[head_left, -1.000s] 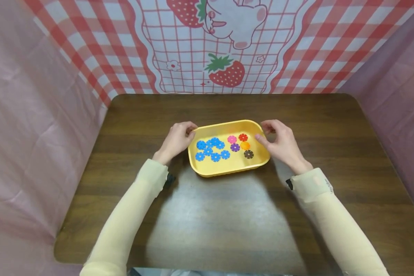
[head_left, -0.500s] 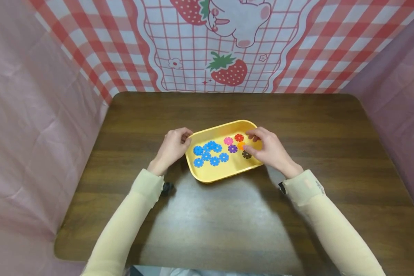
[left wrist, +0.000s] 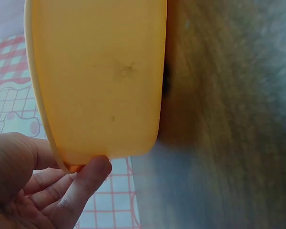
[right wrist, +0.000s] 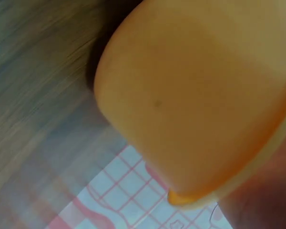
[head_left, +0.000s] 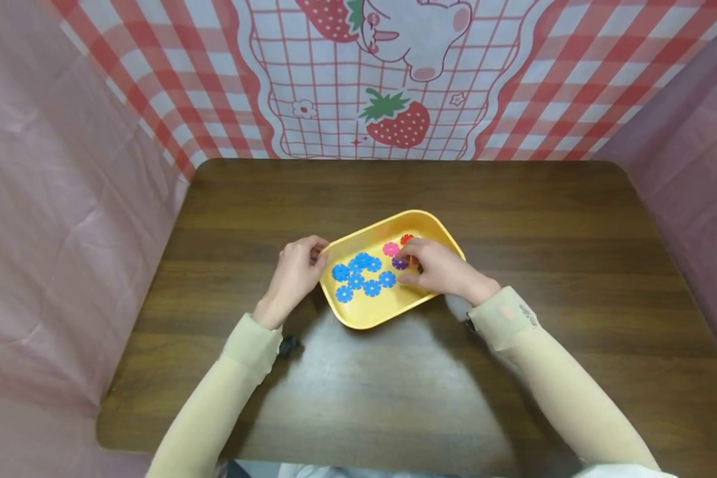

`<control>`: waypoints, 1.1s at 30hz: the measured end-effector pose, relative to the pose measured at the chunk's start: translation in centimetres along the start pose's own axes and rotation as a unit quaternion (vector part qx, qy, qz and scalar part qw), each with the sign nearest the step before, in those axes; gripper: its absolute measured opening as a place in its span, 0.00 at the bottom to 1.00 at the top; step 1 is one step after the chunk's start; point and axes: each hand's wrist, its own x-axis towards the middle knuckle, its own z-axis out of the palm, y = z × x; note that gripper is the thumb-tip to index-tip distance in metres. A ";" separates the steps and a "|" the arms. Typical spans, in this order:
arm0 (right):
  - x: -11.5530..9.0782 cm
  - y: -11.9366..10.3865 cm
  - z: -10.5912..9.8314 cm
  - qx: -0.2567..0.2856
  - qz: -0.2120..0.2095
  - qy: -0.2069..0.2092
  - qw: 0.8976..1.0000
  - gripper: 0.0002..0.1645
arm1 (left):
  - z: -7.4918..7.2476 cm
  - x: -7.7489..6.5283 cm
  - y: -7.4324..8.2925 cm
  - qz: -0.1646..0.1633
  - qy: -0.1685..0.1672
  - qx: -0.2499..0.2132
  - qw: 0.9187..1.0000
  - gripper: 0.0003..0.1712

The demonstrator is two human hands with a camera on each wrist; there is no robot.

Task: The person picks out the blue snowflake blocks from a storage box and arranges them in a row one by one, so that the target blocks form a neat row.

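Note:
A yellow plastic tray [head_left: 378,309] stands slanted on the table. My left hand [head_left: 295,275] grips its left end, and the left wrist view shows the thumb against the outer wall and the fingers at the rim. Inside lie several blue snowflake discs [head_left: 356,281] on the left, with a pink disc [head_left: 391,249] and a red disc [head_left: 407,239] to their right. My right hand [head_left: 439,265] reaches in over the right half, thumb and fingers spread around a purple disc [head_left: 399,263]. The palm hides the orange and brown discs. Tray wall [right wrist: 181,86] fills most of the right wrist view.
The brown wooden table [head_left: 334,411] extends around the tray on all sides. Behind it hangs a red-and-white checked cloth [head_left: 394,79] with strawberries. Pink curtains [head_left: 54,232] close off both sides.
My right hand has moved from the tray's right rim leftward into it, over the coloured discs. The tray has turned, its left end coming nearer, with my left hand still on it.

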 end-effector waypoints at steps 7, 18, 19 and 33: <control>1.3 -1.0 1.1 -0.017 -0.016 -0.054 0.998 0.18 | -0.7 -1.9 -0.3 -0.023 0.025 -0.018 0.999 0.10; 3.0 -2.7 2.6 -0.064 -0.016 -0.118 0.991 0.20 | -1.4 -3.3 -0.8 -0.031 0.052 -0.019 0.998 0.10; 3.1 -2.8 2.7 -0.067 -0.017 -0.119 0.990 0.20 | -1.5 -3.5 -0.8 -0.032 0.054 -0.018 0.998 0.10; 3.4 -2.8 3.2 -0.074 -0.017 -0.109 0.991 0.13 | -1.0 -3.9 -1.1 -0.026 0.068 -0.016 0.997 0.10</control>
